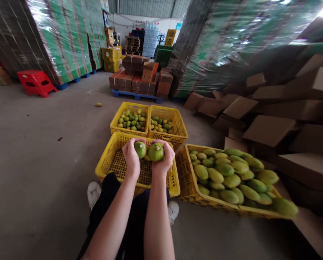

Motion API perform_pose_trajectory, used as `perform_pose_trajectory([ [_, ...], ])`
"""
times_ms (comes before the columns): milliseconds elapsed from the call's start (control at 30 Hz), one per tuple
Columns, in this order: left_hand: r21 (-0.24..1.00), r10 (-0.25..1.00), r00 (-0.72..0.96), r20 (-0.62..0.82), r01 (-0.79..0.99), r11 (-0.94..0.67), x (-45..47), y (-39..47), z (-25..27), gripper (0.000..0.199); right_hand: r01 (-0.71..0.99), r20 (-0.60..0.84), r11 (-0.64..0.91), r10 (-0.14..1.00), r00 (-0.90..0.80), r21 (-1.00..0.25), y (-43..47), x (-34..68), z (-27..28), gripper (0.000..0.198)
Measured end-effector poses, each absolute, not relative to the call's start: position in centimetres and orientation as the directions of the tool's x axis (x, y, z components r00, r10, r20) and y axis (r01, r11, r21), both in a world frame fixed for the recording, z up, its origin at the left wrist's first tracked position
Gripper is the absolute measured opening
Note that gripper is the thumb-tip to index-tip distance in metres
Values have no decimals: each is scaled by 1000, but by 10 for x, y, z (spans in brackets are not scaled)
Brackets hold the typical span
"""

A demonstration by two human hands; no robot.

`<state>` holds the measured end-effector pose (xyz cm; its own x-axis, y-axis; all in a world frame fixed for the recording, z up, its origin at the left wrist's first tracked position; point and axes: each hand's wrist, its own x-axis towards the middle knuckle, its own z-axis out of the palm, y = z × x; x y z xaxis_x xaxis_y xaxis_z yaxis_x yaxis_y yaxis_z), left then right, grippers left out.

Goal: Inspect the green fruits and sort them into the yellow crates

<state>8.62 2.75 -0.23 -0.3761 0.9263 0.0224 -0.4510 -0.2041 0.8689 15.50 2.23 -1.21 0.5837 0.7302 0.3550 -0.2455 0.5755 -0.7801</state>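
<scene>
Fingers curled around it, my left hand [130, 156] grips a green papaya [140, 149]. My right hand [164, 157] is closed on another green papaya [156, 152], stem end towards me. The two fruits are side by side, close together, above a yellow plastic crate [104, 160] whose slatted bottom shows. A bit of yellowish fruit shows between and behind them; whether it is held I cannot tell. To the right, a yellow crate [188, 187] is heaped with green and yellow papayas [232, 173].
Two yellow crates [129, 104] [181, 121] partly filled with papayas stand just beyond. Loose cardboard boxes [270, 131] pile up at the right. A red stool [37, 82] is at the left, and a blue pallet [136, 95] carries flattened cartons. One small fruit [98, 104] lies on the floor.
</scene>
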Motion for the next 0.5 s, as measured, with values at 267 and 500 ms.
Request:
perform_pose_trajectory([
  [267, 884, 905, -424, 28, -412, -221, 87, 31, -5, 35, -440, 260, 537, 796, 546, -719, 22, 151, -9, 33],
  [500, 868, 908, -417, -33, -463, -181, 89, 33, -8, 33, -503, 202, 492, 827, 525, -711, 21, 150, -5, 34],
])
